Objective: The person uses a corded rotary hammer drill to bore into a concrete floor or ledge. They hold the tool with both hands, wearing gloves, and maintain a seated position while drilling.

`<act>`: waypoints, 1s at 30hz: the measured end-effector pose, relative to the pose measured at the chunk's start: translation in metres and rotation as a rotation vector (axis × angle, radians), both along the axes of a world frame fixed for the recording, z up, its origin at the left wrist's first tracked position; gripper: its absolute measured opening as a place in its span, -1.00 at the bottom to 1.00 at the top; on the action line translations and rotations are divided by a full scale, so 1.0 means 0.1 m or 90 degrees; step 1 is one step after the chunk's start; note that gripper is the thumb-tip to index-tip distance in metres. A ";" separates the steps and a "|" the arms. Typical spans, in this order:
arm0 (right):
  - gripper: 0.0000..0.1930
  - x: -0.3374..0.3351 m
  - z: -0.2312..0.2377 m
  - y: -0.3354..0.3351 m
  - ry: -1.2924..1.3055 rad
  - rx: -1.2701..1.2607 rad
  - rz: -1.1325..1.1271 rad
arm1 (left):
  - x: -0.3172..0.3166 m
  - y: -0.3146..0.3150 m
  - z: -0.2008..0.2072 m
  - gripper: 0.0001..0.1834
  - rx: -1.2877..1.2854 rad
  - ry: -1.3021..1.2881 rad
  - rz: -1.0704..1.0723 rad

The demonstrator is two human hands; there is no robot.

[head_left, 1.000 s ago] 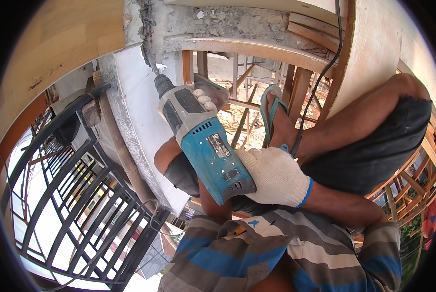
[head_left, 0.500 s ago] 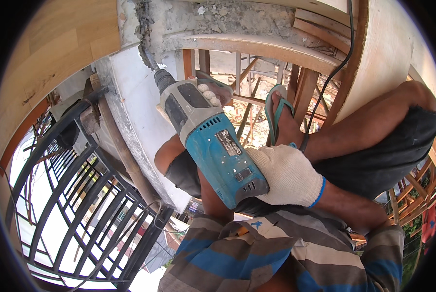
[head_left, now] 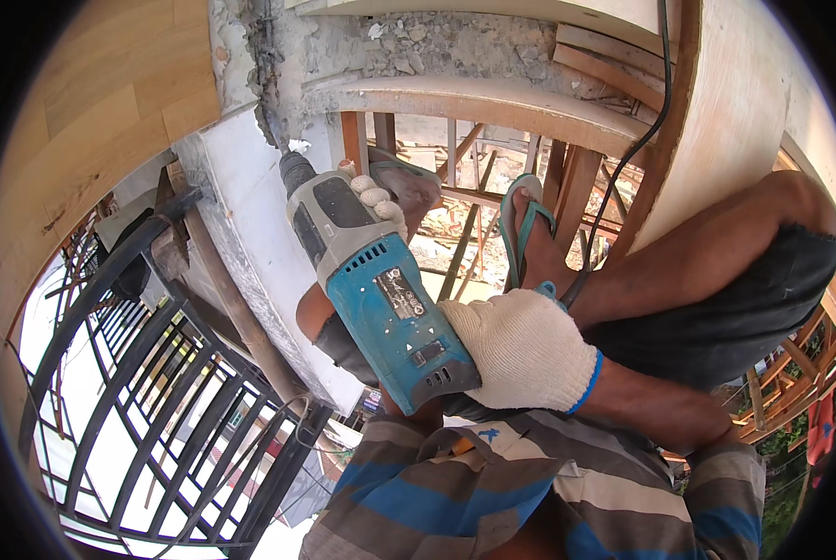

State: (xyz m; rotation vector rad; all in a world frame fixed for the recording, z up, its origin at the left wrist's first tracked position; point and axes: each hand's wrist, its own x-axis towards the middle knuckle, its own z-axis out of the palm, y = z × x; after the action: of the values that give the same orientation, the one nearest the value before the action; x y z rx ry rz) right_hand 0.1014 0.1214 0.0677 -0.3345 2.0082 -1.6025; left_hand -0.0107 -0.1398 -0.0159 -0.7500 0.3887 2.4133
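Note:
A teal and grey rotary hammer (head_left: 380, 294) slants across the middle of the head view, chuck end up and left. My right hand (head_left: 525, 350), in a cream knitted glove with a blue cuff, is closed around its rear handle, which is mostly hidden behind the glove. The gloved fingers of my left hand (head_left: 380, 201) wrap the front of the tool; the rest of that hand is out of sight behind it. The chisel bit (head_left: 270, 131) points into a broken groove in the concrete (head_left: 266, 61), where its tip is hard to make out.
My sandalled foot (head_left: 530, 224) rests over an opening with wooden bars and debris below. A black cord (head_left: 646, 131) hangs at the right beside a wooden panel (head_left: 730, 121). At the left are a dark metal railing (head_left: 152, 373) and wood planking (head_left: 128, 84).
The rotary hammer has shifted to the left and slightly down in the picture, with both hands still on it. Less of the bit shows in front of the chuck.

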 end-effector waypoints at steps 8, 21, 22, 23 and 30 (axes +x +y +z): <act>-0.68 0.22 0.09 -0.43 0.078 0.038 0.017 | 0.23 -0.16 0.10 -0.39 -0.004 0.044 0.084; -0.40 0.27 0.06 0.07 -0.011 -0.009 -0.053 | 0.31 -0.07 0.03 -0.60 0.097 -0.111 0.009; -0.40 0.28 0.06 0.08 -0.017 -0.010 -0.055 | 0.30 -0.06 -0.04 -0.51 0.170 -0.031 -0.020; -0.39 0.28 0.06 0.09 -0.023 -0.011 -0.056 | 0.33 -0.05 -0.07 -0.46 0.194 0.025 -0.028; -0.44 0.15 -0.03 0.22 -0.024 -0.058 -0.071 | 0.31 -0.16 -0.21 -0.43 0.124 0.083 -0.032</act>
State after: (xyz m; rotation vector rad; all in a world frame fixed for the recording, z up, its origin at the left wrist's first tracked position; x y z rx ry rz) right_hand 0.1167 0.1432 0.0651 -0.2282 1.9604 -1.7593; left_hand 0.0201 -0.1557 -0.0370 -0.4927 0.2164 2.4164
